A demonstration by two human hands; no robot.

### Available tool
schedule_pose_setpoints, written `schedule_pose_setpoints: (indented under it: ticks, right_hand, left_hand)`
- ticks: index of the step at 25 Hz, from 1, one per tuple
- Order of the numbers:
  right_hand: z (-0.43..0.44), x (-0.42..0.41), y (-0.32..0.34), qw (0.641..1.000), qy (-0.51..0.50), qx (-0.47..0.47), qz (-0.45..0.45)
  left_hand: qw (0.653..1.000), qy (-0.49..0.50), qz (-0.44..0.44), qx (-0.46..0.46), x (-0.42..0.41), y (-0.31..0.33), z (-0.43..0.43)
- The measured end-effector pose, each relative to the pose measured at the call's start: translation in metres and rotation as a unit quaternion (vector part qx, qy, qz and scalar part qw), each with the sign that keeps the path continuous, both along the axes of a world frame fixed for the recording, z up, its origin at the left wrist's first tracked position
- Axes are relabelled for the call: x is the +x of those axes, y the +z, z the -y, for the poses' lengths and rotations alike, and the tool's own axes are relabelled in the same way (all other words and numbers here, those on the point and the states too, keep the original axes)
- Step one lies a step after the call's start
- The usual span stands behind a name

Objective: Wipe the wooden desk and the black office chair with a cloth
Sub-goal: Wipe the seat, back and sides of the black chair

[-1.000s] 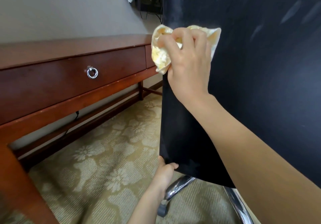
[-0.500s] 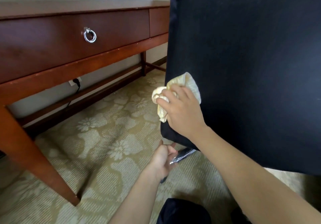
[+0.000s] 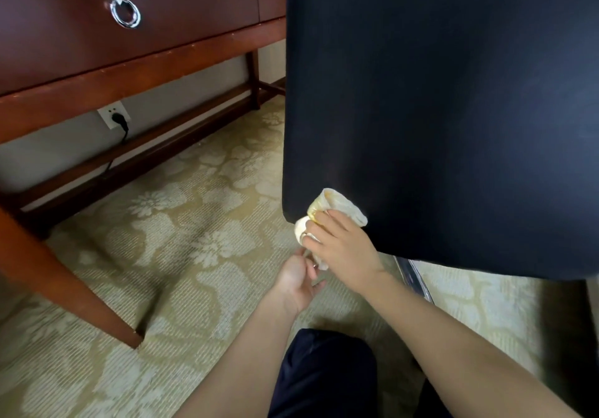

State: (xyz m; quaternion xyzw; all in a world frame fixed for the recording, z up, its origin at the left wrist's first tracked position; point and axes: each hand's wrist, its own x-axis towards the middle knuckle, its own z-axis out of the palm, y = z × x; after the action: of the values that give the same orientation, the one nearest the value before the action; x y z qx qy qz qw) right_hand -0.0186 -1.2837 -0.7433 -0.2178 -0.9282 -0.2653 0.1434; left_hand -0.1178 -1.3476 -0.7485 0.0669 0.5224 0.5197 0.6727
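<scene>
Right grip [image 3: 346, 249] holding one cloth [image 3: 340, 205], one chair [image 3: 437, 109], one desk [image 3: 181, 51]

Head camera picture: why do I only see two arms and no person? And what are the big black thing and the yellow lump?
The camera sits on a person's head and looks down, so you see only their own arms and hands. The big black thing is the back of an office chair. The yellow lump is a cloth. The right hand grips it and presses it against the chair's bottom corner to wipe it. The left hand is just below; I cannot tell whether it touches the cloth. Beside the chair stands a wooden desk with a ring handle, on a flowery carpet.
</scene>
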Motion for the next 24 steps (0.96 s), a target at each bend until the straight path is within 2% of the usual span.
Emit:
schedule_pose_setpoints:
  ticks: [4,8,13,18,24]
  right_hand:
    - [0.006,0.058,-0.015,0.999,-0.023,-0.002,-0.029]
    - [0.01,0.106,-0.021,0.995,-0.063,0.016,-0.071]
    - [0.019,0.14,-0.019,0.991,-0.103,0.016,-0.083]
    - [0.012,0.121,-0.008,0.99,-0.088,-0.053,-0.094]
    - [0.0,0.035,0.004,0.994,-0.023,0.009,-0.107]
  left_hand:
    - [0.997,0.049,0.018,0.051,0.005,0.015,-0.007]
    - [0.997,0.032,-0.02,0.062,0.011,0.018,-0.007]
    - [0.998,0.023,0.014,0.063,0.007,0.013,-0.003]
    - [0.992,-0.014,0.099,0.079,-0.008,0.007,0.003]
    - [0.981,0.025,0.186,0.054,-0.019,-0.007,-0.003]
